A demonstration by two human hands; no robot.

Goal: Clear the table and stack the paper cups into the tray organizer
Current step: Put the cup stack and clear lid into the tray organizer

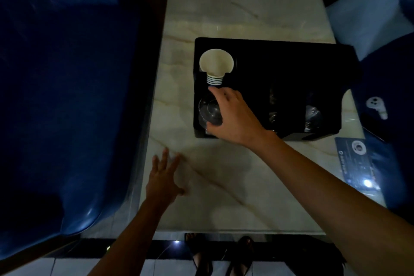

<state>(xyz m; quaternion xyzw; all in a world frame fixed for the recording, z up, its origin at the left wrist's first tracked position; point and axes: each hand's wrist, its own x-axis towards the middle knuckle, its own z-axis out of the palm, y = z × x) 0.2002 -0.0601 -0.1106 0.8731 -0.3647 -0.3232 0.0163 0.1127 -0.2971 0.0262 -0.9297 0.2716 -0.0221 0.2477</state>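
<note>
While the right hand (233, 116) reaches into the black compartmented tray organizer (280, 51) with fingers wrapped on a clear glass tumbler (209, 111), the nested stack of white paper cups with blue-striped bases (215, 67) lies just beyond its fingertips — on its side, mouth pointing away. Left hand (163, 177) hovers splayed and empty over the pale marble table (224, 197), well apart. Right is nearer. Blue leaflet (356, 161) at the right — print unreadable.

One stack of paper cups (215, 67), about six rims showing, lying in one black tray organizer (291, 51). One clear glass (209, 111) at the tray's near left. Two hands, one card (356, 159).
</note>
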